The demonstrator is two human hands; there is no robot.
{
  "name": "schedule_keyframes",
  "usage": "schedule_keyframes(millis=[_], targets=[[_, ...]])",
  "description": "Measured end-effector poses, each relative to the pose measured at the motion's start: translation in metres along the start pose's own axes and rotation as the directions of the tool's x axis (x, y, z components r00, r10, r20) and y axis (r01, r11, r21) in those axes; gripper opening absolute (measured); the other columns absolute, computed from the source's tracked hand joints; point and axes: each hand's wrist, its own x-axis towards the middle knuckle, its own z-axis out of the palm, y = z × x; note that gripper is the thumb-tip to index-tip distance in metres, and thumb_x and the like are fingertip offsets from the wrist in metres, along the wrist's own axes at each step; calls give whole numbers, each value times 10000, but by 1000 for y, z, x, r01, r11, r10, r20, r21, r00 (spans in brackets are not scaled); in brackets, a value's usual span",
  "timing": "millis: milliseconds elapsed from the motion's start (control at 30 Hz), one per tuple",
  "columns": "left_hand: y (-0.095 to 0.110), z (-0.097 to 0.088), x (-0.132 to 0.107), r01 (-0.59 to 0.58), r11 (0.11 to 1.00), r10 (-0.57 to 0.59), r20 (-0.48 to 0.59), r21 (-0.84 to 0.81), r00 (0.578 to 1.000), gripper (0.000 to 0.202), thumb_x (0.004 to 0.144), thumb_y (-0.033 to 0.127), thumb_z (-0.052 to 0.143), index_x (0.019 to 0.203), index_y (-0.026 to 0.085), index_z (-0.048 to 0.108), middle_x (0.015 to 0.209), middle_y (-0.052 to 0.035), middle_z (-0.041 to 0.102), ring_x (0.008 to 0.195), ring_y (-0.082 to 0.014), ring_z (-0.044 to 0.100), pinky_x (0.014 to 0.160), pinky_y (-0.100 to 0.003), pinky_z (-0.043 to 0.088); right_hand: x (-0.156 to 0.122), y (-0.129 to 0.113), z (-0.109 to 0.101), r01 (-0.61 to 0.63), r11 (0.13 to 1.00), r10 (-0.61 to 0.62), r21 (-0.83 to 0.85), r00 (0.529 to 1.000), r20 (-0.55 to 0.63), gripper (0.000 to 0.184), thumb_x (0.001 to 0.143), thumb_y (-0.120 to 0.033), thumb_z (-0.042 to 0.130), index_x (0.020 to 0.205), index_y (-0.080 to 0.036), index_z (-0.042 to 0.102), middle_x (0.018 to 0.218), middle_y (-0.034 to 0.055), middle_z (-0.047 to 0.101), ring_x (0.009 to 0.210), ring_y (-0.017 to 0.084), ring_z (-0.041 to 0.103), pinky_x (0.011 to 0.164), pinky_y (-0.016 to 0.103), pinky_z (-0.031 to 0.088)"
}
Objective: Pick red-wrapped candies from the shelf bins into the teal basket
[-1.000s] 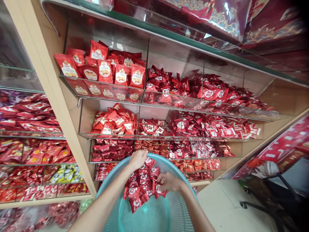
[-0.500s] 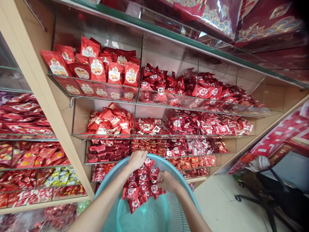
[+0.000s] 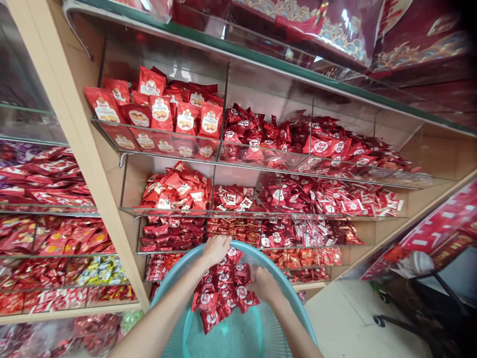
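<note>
A teal plastic basket [image 3: 276, 318] is tilted up in front of me, with a heap of small red candy packets [image 3: 223, 293] in its far part. My left hand [image 3: 215, 249] lies on top of the heap at the basket's far rim, fingers curled over the packets. My right hand [image 3: 263, 283] is closed on the right side of the same heap. Just beyond the basket rise glass shelves [image 3: 261, 164] with bins full of red wrapped sweets.
A wooden upright [image 3: 85, 164] divides this shelf bay from another bay of red packets on the left. Red gift boxes [image 3: 335, 25] sit on the top shelf. A pale floor and a dark chair base [image 3: 410, 318] lie at the lower right.
Both hands stay on the heap in the basket; the right hand has shifted slightly up into the packets. The view has swung a little between frames.
</note>
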Motion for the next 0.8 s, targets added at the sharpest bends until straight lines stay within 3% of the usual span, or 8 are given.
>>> schedule_keyframes(millis=[133, 233, 367, 500, 567, 667, 800], targets=[[-1, 0, 2, -24, 1000, 23, -13, -3, 1000, 469, 909, 385, 228, 732, 187, 616, 800, -74, 688, 797, -190, 616, 702, -261, 361, 1, 3, -6, -25, 999, 24, -22, 999, -28, 123, 656, -237, 616, 751, -188, 556, 774, 41, 614, 772, 200, 567, 607, 261, 319], [0, -1, 4, -28, 1000, 28, -23, 3, 999, 462, 911, 379, 226, 737, 188, 609, 803, -72, 689, 793, -191, 619, 689, -262, 360, 4, 7, -14, 3, 1000, -6, -19, 990, -142, 87, 719, -275, 567, 713, -195, 535, 706, 21, 592, 706, 179, 552, 587, 255, 309], [3, -2, 6, -18, 1000, 18, -27, 9, 999, 459, 912, 377, 231, 745, 185, 613, 817, -75, 689, 811, -195, 619, 689, -264, 353, 3, 1, -25, 111, 992, -84, 60, 936, -341, 188, 808, -310, 478, 651, -208, 471, 582, -4, 536, 589, 149, 508, 535, 243, 278], [2, -1, 8, -20, 1000, 20, -34, -4, 999, 464, 912, 390, 233, 745, 186, 614, 813, -72, 690, 801, -191, 616, 685, -261, 349, -2, -15, -40, 201, 959, -94, 201, 890, -446, 221, 856, -332, 413, 675, -220, 475, 516, -29, 503, 501, 133, 466, 492, 223, 272], [0, 0, 8, -19, 1000, 18, -46, -22, 999, 472, 911, 406, 230, 749, 188, 615, 806, -68, 690, 780, -183, 616, 671, -253, 349, -4, -23, -61, 274, 924, -113, 266, 861, -497, 209, 864, -353, 409, 733, -222, 504, 528, -32, 522, 486, 127, 472, 482, 215, 289], [-3, 2, 9, -19, 999, 15, -70, -47, 997, 471, 912, 413, 229, 756, 189, 614, 796, -65, 687, 761, -179, 614, 651, -248, 346, -8, -40, -116, 428, 845, -170, 322, 785, -596, 220, 873, -385, 409, 812, -213, 532, 564, -26, 560, 475, 114, 490, 478, 208, 327], [-3, 2, 10, -17, 999, 13, -89, -39, 996, 459, 913, 396, 237, 741, 184, 606, 770, -65, 677, 758, -178, 608, 645, -248, 337, -15, -73, -204, 599, 765, -238, 238, 606, -759, 208, 853, -372, 455, 864, -190, 556, 644, -4, 605, 495, 99, 501, 513, 209, 378]])
